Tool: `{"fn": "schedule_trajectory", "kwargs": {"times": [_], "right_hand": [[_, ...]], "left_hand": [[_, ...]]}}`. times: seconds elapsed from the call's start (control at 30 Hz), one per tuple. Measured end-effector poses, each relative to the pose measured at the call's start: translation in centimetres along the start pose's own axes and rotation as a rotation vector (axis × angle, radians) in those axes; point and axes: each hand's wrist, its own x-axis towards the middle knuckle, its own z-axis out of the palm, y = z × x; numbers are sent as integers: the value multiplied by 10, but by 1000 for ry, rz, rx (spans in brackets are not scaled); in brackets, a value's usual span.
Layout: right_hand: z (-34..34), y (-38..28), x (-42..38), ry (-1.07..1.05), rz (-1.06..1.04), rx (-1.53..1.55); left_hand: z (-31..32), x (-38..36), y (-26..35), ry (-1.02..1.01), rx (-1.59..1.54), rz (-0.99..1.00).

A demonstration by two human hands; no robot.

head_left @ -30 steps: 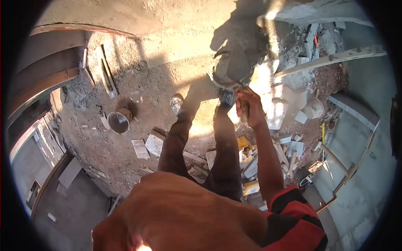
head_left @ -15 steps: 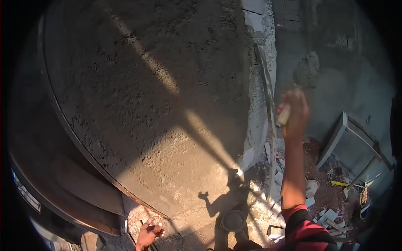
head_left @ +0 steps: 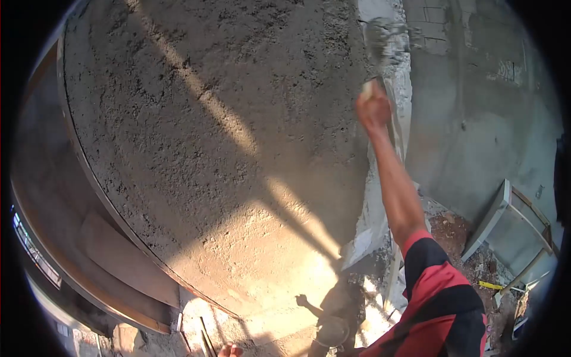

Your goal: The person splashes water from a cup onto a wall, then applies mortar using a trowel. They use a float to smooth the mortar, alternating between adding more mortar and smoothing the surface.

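Observation:
My right hand (head_left: 373,112) is raised at the right edge of the rough grey plastered wall (head_left: 250,107). Its fingers are wrapped round the pale handle of a trowel (head_left: 367,90). Beyond the hand, a grey smear of wet mortar (head_left: 380,43), blurred by motion, shows against the whitish unplastered strip (head_left: 399,77) along the wall's edge. Only the fingertips of my left hand (head_left: 229,351) show at the bottom of the view, slightly apart, with nothing visible in them; the palm is cut off.
A pale frame (head_left: 489,220) leans against the grey side wall (head_left: 493,137) at right, near a yellow strip (head_left: 491,285) on rubble-strewn ground. To the left, a curved wall edge (head_left: 113,217) borders a recess. My shadow (head_left: 342,303) falls low on the plaster.
My right hand has swung up and left with the trowel, from before the side wall to the plaster's edge. The mortar went that way too. My left hand has dropped mostly out of view.

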Motion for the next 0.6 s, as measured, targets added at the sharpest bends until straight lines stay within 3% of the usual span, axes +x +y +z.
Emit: {"fn": "schedule_trajectory", "kwargs": {"times": [0.07, 0.1, 0.13, 0.17, 0.2, 0.23, 0.27, 0.3, 0.37, 0.43, 0.47, 0.53, 0.6], "right_hand": [[24, -16, -177, -283, -310, 454], [-1, -22, -271, -742, -413, 416], [-55, -40, -349, -943, -158, 723], [-82, -40, -462, -957, -162, 691], [-128, -43, -532, -1154, 94, 742], [-167, -32, -597, -1485, 302, 656], [-203, -22, -638, -1812, 521, 549], [-243, -7, -675, -1797, 643, 537], [-294, 34, -728, -1847, 635, 381], [-325, 89, -795, -1860, 401, 103], [-328, 129, -832, -2064, 431, 7], [-331, 206, -910, -2269, 206, -186], [-317, 259, -977, -2140, 137, -203]], "left_hand": [[44, 19, 0, -51, -232, 89], [55, 5, 21, -116, -362, 1], [65, -9, 37, -170, -494, -96], [75, -28, 2, -238, -459, -103], [90, -62, -20, -176, -575, -150], [97, -102, -100, -323, -410, -60], [106, -132, -101, -399, -306, -231], [113, -168, -101, -485, -199, -425], [124, -233, -105, -629, -96, -726], [133, -270, -105, -718, -53, -956], [137, -283, -106, -730, -53, -1050], [133, -306, -108, -741, -37, -1217], [124, -317, -116, -725, -23, -1348]]}}
